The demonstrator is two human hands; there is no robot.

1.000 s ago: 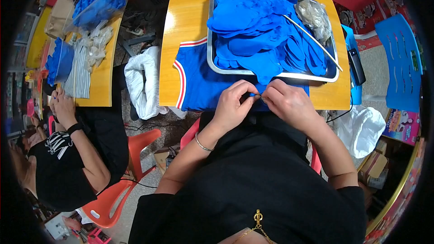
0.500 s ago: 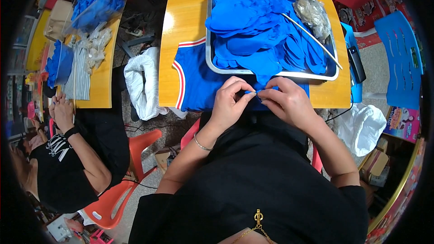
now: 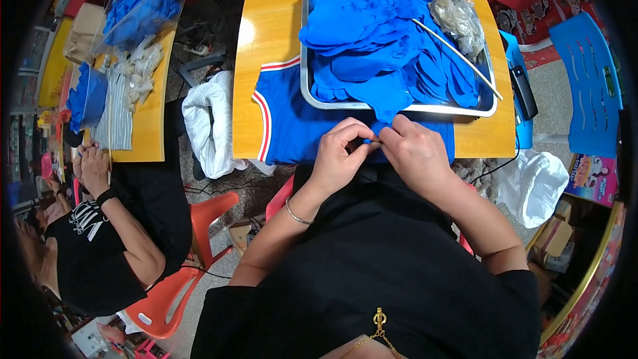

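My left hand (image 3: 339, 158) is closed in a pinch over the near edge of the table, with a scrap of something blue (image 3: 367, 140) showing at its fingertips. My right hand (image 3: 420, 153) meets it there, thumb and fingers pressed together; whatever they hold is hidden. Under and behind both hands lies a blue jersey (image 3: 284, 129) with red and white trim. Just beyond stands a metal tray (image 3: 458, 112) heaped with blue petal-shaped fabric pieces (image 3: 362, 20). One piece hangs over the tray's near rim, close to my fingertips.
A pale stick (image 3: 458, 58) and a crumpled clear plastic bag (image 3: 460, 23) rest on the tray. To the left, another person (image 3: 100, 246) works at a second yellow table (image 3: 151, 139) holding more blue pieces. White sacks (image 3: 211, 123) and a blue chair (image 3: 585, 86) stand around my table (image 3: 269, 20).
My right hand has turned so its back shows more, its fingers drawn together near the left fingertips. My left hand has barely moved. The tray has shifted slightly left in view.
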